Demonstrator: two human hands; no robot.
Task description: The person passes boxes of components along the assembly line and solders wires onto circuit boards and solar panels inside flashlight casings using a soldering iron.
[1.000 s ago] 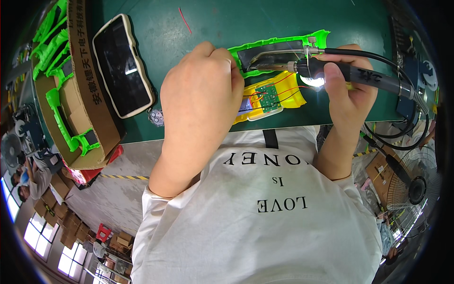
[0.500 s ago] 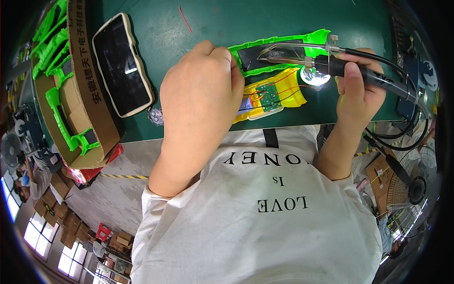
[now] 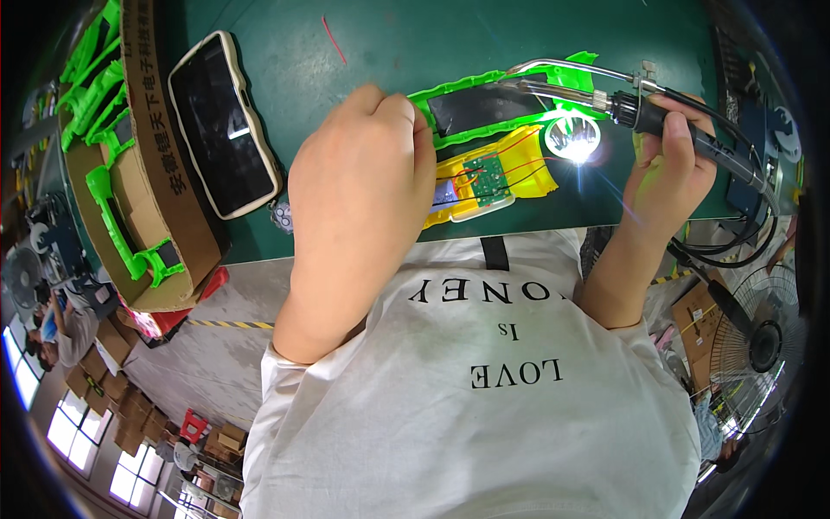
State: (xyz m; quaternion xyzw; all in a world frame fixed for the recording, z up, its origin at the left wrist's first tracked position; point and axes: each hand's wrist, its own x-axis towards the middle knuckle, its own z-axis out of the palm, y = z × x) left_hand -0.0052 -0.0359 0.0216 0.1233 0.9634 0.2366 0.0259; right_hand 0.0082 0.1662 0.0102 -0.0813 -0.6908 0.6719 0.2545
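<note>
In my right hand (image 3: 670,169) is a black soldering iron (image 3: 650,114) with a metal feed tube along it; its tip points left, over the green plastic housing half (image 3: 519,121). A dark strip lies inside that housing. Nearer me lies a yellow housing half (image 3: 529,164) holding a green circuit board (image 3: 488,177) and thin red and black wires. A shining round reflector lamp (image 3: 573,138) sits at their right ends. My left hand (image 3: 361,173) is closed at the left ends of both halves, covering them; whatever its fingers grip is hidden.
A phone in a pale case (image 3: 223,125) lies on the green table (image 3: 458,35), left of my left hand. Further left stands a cardboard box (image 3: 169,156) of green plastic housings. A loose red wire (image 3: 334,41) lies at the back. Black cables (image 3: 735,251) hang at right, above a fan (image 3: 761,346).
My right hand has drawn the soldering iron back to the right and slightly up. The green housing has shifted a little left with my left hand, and the lamp shines more brightly toward view.
</note>
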